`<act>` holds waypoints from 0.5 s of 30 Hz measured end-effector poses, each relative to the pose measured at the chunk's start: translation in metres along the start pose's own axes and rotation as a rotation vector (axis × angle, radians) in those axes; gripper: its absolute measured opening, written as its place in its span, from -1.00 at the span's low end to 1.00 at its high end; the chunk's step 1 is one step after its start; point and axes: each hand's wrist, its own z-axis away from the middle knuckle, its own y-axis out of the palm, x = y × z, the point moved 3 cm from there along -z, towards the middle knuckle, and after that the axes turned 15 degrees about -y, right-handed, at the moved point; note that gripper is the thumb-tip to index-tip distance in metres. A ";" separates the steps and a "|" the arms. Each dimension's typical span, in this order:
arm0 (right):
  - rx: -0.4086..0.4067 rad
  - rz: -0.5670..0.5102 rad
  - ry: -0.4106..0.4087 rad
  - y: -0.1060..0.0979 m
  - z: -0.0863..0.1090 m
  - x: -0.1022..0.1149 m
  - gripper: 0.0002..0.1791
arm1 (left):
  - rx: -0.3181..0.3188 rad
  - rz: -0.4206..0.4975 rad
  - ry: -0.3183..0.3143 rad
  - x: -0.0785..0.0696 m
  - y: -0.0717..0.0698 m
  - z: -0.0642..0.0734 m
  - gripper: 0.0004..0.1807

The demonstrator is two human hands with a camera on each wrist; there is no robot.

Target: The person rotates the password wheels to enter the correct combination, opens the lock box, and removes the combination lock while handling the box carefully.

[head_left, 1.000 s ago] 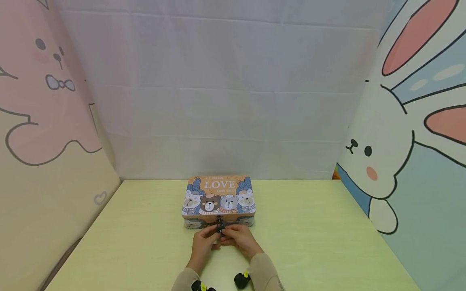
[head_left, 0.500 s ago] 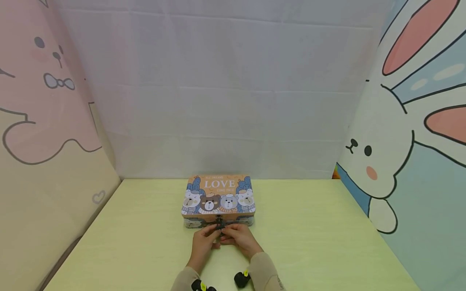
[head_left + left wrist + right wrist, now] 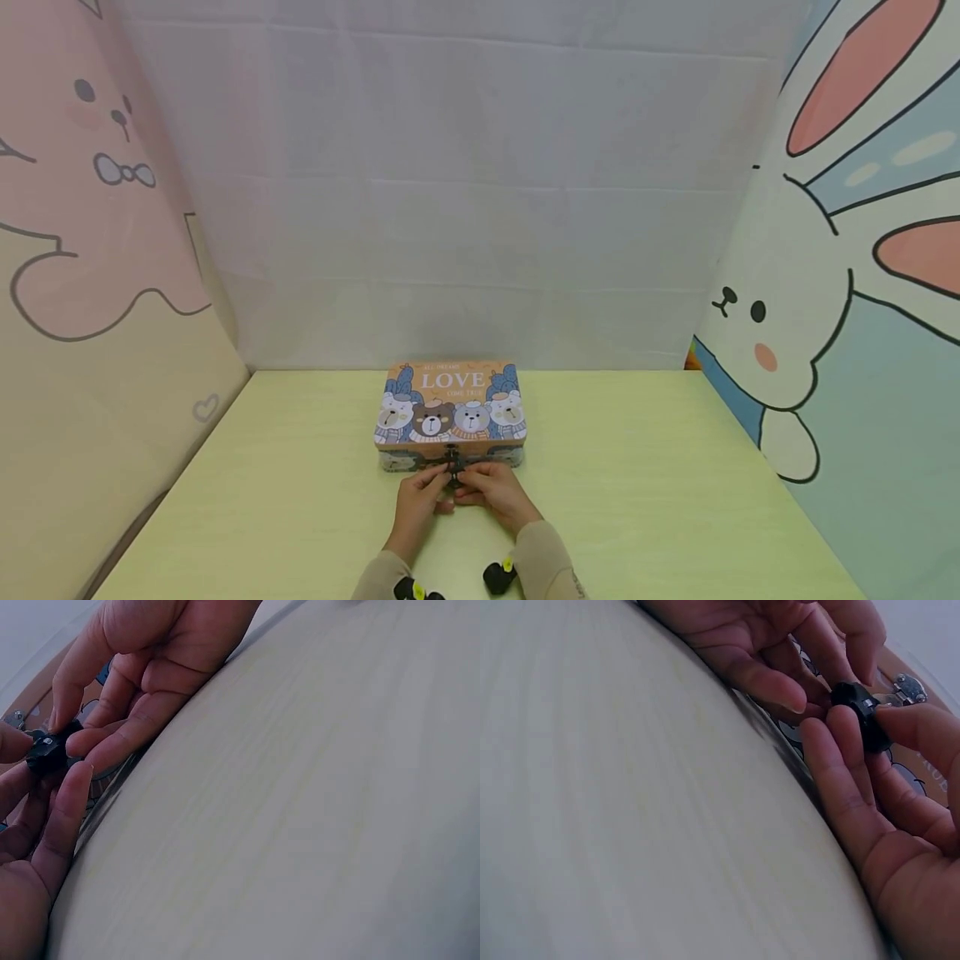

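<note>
A tin box with printed bears and the word LOVE lies closed near the table's back edge. At its front a metal clasp bears a small black padlock with a little light window on its body. My left hand pinches the padlock from the left, thumb on the near face. From the other side my right hand pinches it too, fingertips close to the left ones. The fingers cover much of the padlock in the left wrist view.
The pale yellow-green table spreads out on both sides of the box. A white cloth wall stands right behind it, with printed cartoon panels at left and right. Black wrist devices sit at both beige sleeves.
Both hands stay at the same place before the box. The padlock has tilted slightly between the fingers and shows more upright now. The box has not moved.
</note>
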 end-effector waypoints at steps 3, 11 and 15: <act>0.001 0.004 -0.001 0.000 0.001 0.000 -0.81 | 0.035 0.018 0.005 -0.001 0.000 0.001 -0.62; 0.008 -0.009 -0.008 -0.002 -0.001 -0.004 -0.86 | 0.039 0.010 0.025 -0.001 0.000 0.003 -0.59; 0.009 -0.013 -0.007 -0.002 -0.001 -0.004 -0.85 | 0.029 0.005 0.034 -0.002 0.000 0.003 -0.59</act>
